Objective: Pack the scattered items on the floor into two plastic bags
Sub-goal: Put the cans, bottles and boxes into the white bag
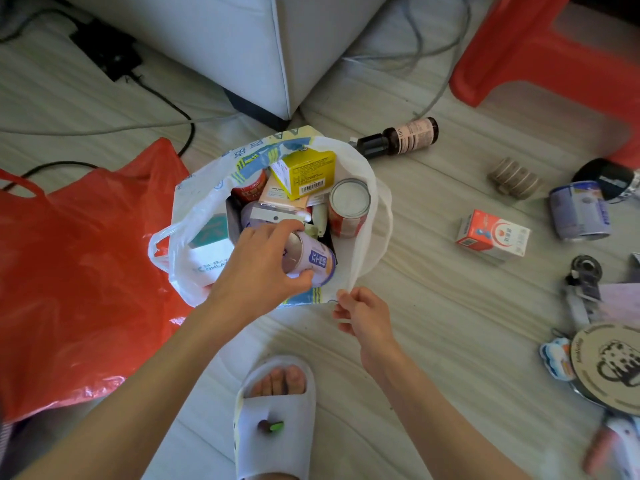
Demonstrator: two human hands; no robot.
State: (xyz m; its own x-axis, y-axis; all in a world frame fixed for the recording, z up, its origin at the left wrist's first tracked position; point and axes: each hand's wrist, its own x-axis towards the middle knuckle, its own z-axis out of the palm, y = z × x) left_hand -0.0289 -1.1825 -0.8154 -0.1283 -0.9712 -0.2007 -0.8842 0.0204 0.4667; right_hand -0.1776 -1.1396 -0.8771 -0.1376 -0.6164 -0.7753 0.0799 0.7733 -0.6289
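The big crumpled red plastic bag [79, 258] lies slack on the pale floor to the person's left, and I can't tell whether anything is in it. Beside it the white printed plastic bag [204, 202] stands open and looks well filled: a yellow cardboard box [304, 174], a red-and-white tin can [348, 209] standing upright, and several cartons crowd together inside.

So I'd judge the job to be roughly half done. Out on the floor to the right, unpacked, lie a dark brown glass bottle [398, 136] on its side, a dented blue tin can [580, 213], a red-and-white small carton [491, 235], a round cardboard coaster [609, 365] and some smaller bits near it.

The left hand [256, 271] has its fingers and thumb curled round a small lavender-and-white can [311, 261], holding it just inside the white bag's mouth. That can is tipped over, its long axis slanting from near the hand towards the lower right, with one metal end facing up-left.

The right hand [363, 315] pinches the white bag's near rim, keeping the mouth stretched wide.
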